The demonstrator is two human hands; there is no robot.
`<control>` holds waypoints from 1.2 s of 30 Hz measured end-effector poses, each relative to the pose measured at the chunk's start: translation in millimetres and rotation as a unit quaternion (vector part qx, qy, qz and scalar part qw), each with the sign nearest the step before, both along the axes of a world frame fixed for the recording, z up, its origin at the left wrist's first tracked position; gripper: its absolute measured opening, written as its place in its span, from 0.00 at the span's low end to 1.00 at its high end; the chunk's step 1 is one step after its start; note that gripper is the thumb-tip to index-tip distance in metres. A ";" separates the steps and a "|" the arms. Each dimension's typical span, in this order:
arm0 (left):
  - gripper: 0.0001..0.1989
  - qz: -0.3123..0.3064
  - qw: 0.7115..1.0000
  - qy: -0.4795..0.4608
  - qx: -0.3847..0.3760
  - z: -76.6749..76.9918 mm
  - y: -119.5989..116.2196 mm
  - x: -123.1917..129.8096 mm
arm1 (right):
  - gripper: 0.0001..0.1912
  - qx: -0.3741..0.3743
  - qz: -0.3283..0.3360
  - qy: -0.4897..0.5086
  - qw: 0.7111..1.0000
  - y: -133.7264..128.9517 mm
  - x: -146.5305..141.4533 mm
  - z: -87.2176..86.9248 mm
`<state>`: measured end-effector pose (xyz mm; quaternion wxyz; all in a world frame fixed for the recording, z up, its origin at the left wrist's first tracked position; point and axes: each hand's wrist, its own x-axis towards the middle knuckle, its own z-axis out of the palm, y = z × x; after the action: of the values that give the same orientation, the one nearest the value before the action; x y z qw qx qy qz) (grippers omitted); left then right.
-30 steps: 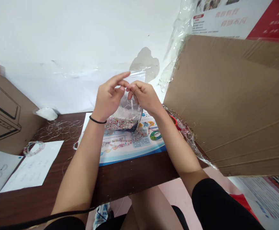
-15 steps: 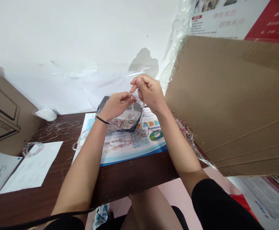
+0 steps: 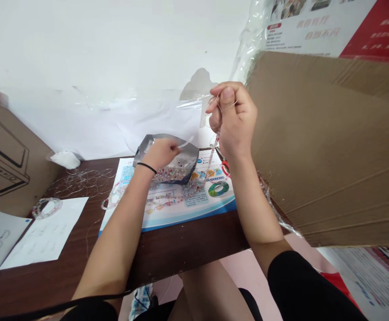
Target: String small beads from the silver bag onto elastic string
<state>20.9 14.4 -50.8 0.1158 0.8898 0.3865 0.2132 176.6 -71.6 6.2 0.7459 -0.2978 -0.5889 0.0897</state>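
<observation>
My right grip (image 3: 235,118) pinches the beaded thread (image 3: 215,149); a slackened pinch could shed beads past the foil pouch (image 3: 191,154) under my left hand (image 3: 161,154), its grip unclear.

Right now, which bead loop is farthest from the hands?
The round bead loop at the white sheet's top corner, further left than the other loop at the printed mat's edge.

The right hand (image 3: 234,120) closes over the top of a strand of beads (image 3: 214,149), hiding how it grips. The left hand (image 3: 161,154) covers part of a foil pouch (image 3: 189,151), and the beads (image 3: 171,174) inside are too small to tell apart. A red loop (image 3: 225,168) is partly hidden at the far right of the hands. A cardboard sheet (image 3: 328,147) hides the lower part of a wall poster (image 3: 315,26), which the top edge also cuts off.
</observation>
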 end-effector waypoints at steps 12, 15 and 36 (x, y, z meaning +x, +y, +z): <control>0.12 0.004 1.000 -0.023 0.006 17.1 -1.6 -21.0 | 0.19 -0.136 0.046 -0.094 0.985 6.6 -8.6 -10.0; 0.18 -0.021 0.999 0.006 -0.023 18.6 -3.7 -20.9 | 0.17 -0.175 0.083 -0.134 0.972 11.9 -11.6 -15.1; 0.12 -0.161 0.963 0.143 -0.159 5.8 -3.8 -7.4 | 0.19 -0.047 0.017 -0.054 0.997 15.1 -1.9 -12.3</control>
<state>13.6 10.5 -45.1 0.2323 0.9317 0.2794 -0.0024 174.8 -56.5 -6.1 0.6966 -0.3271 -0.6283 0.1140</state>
